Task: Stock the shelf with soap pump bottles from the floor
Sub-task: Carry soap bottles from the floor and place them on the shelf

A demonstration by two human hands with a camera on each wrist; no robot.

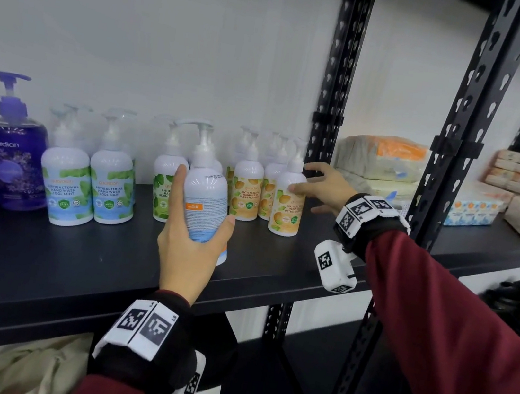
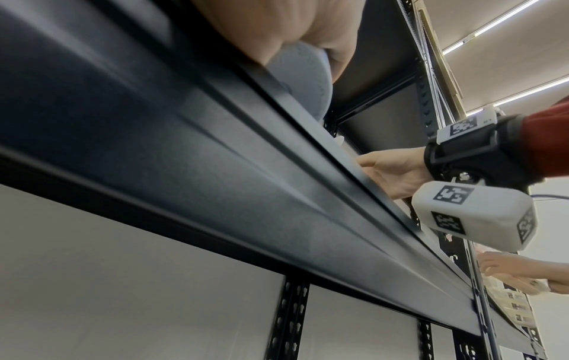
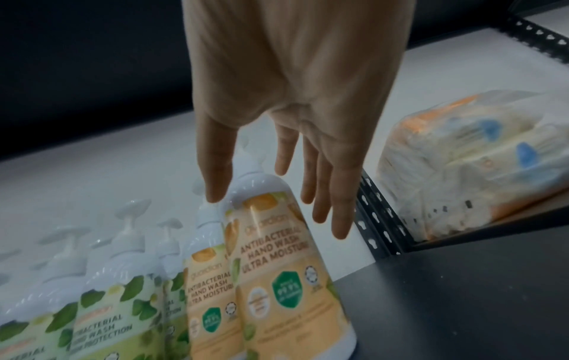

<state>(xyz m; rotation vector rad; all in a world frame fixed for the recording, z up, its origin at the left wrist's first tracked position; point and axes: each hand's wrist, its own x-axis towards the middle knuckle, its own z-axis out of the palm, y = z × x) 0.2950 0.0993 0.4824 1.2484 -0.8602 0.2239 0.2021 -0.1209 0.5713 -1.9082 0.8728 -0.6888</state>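
Observation:
My left hand (image 1: 190, 247) grips a white soap pump bottle (image 1: 206, 195) upright, its back label towards me, just above the front of the black shelf (image 1: 72, 270). In the left wrist view its base (image 2: 301, 80) shows under my palm (image 2: 261, 29). My right hand (image 1: 317, 185) is spread, fingers straight, beside the rightmost orange-labelled bottle (image 1: 287, 207). The thumb lies at that bottle's shoulder; the fingers pass behind it. In the right wrist view my right hand (image 3: 277, 117) hovers over the orange bottle (image 3: 277, 268), holding nothing.
Purple bottles (image 1: 14, 160), cool mint bottles (image 1: 68, 181) and green-leaf bottles (image 1: 163, 189) stand in rows at the back. A black upright (image 1: 337, 73) bounds the bay on the right, with tissue packs (image 1: 382, 161) beyond. Bare shelf lies in front of the rows.

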